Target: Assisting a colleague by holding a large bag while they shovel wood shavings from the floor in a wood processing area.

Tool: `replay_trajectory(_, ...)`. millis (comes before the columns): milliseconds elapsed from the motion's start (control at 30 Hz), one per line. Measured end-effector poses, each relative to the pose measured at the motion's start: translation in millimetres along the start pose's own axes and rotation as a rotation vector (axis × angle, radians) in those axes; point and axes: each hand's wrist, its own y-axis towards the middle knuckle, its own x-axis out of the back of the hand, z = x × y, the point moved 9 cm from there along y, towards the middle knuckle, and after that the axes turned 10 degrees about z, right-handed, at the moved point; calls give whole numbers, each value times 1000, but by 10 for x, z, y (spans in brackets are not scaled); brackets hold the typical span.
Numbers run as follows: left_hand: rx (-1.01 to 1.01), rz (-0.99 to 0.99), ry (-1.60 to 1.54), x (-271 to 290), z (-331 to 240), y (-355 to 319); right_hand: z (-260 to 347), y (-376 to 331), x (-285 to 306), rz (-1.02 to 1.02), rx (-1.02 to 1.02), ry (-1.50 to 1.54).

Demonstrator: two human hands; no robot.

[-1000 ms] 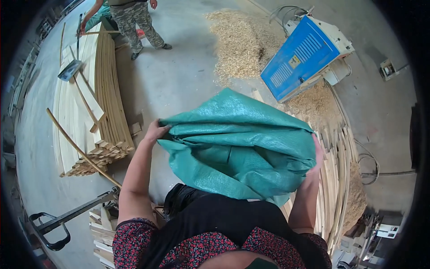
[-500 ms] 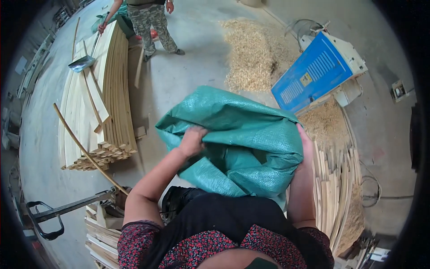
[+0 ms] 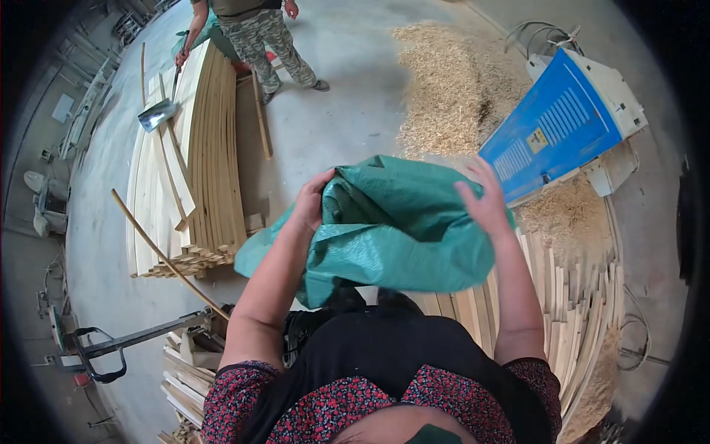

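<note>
A green woven sack (image 3: pixel 399 255) hangs in front of my body, its mouth gaping toward me with folds inside. My left hand (image 3: pixel 314 201) is closed around the sack's rim on the left side. By the right edge of the mouth is my right hand (image 3: pixel 484 198), thumb and fingers spread apart, slightly blurred. It is close against the green fabric, and whether the palm touches it is hard to see. The sack's lower left part droops past my left forearm.
Long stacked boards (image 3: pixel 211 163) lie at the left, with a pole (image 3: pixel 159 244) near them. A co-worker (image 3: pixel 259 44) holds a metal dustpan (image 3: pixel 157 116) over the stack. Wood shavings (image 3: pixel 440 89) and a blue machine (image 3: pixel 555 122) are at the right, above upright wood strips (image 3: pixel 584 311).
My left hand has come out of the sack's mouth and now grips its rim. My right hand has opened and moved up along the right edge. The sack's mouth has shifted.
</note>
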Motion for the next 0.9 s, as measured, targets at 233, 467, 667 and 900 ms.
replay_trajectory(233,-264,20,-66,-11,-628,696,1171,16,-1539,525,453,362)
replay_trajectory(467,-593,46,-12,971,-3060,387,-399,-980,-2528,708,-290,355)
replay_trajectory(667,-303,120,13,615,-3131,727,-10,-140,-2595,934,-414,800)
replay_trajectory(900,-140,225,-69,376,-3230,654,-121,1534,-3000,231,-549,59)
